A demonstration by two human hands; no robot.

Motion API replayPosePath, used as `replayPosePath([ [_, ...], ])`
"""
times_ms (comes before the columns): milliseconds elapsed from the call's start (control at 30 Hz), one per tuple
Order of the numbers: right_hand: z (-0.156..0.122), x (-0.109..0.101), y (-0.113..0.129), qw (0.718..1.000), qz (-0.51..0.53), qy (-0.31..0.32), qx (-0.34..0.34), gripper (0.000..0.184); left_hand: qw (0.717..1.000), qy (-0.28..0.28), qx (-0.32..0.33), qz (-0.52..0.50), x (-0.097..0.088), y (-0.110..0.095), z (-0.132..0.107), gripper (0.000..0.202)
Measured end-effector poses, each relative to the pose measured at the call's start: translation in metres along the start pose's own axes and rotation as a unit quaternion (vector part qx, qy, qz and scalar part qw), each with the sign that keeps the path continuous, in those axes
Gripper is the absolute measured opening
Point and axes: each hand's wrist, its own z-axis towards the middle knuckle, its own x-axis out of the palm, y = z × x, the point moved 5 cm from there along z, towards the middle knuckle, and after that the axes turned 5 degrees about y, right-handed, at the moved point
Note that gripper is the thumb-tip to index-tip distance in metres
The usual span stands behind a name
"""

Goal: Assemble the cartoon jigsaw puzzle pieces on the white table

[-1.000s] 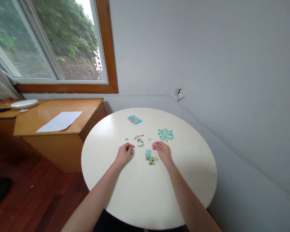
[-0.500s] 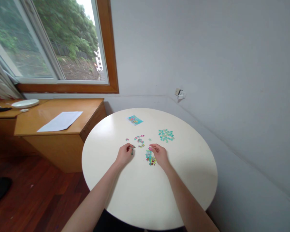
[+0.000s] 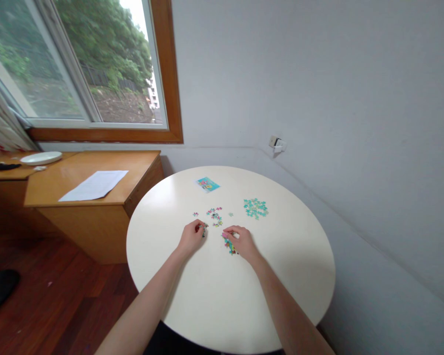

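My right hand [image 3: 243,241] pinches a pink jigsaw piece [image 3: 224,234] between thumb and fingers, at the upper left of a small joined section of puzzle [image 3: 229,247]. That section is teal and yellow, and my fingers cover part of it. To the left, my left hand [image 3: 191,237] is curled with its fingertips closed around a few jigsaw pieces [image 3: 205,228], partly hidden by the fingers. Just beyond both hands lies a loose cluster of multicoloured pieces [image 3: 217,217]. One pale green piece [image 3: 231,214] rests apart from it.
A round white table [image 3: 207,296] carries everything. Farther right on it is a spread of teal pieces [image 3: 256,208]; a picture card [image 3: 207,184] lies toward the back. A wooden desk [image 3: 85,212] with paper [image 3: 94,186] and a white plate [image 3: 41,158] stands left.
My right hand has shifted slightly left and toward me, bringing the pink piece to the joined section's left side and covering more of it. My left hand has barely moved.
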Motion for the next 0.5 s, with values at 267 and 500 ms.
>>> replayPosePath([
  [267, -0.004, 0.004, 0.013, 0.996, -0.071, 0.032, -0.042, 0.010, 1.000, 0.002, 0.009, 0.003, 0.000, -0.002, 0.000, 0.018],
  [500, -0.005, 0.005, 0.017, 0.990, -0.117, 0.044, -0.064, 0.011, 1.000, -0.004, 0.015, 0.007, 0.000, -0.002, 0.000, 0.018],
])
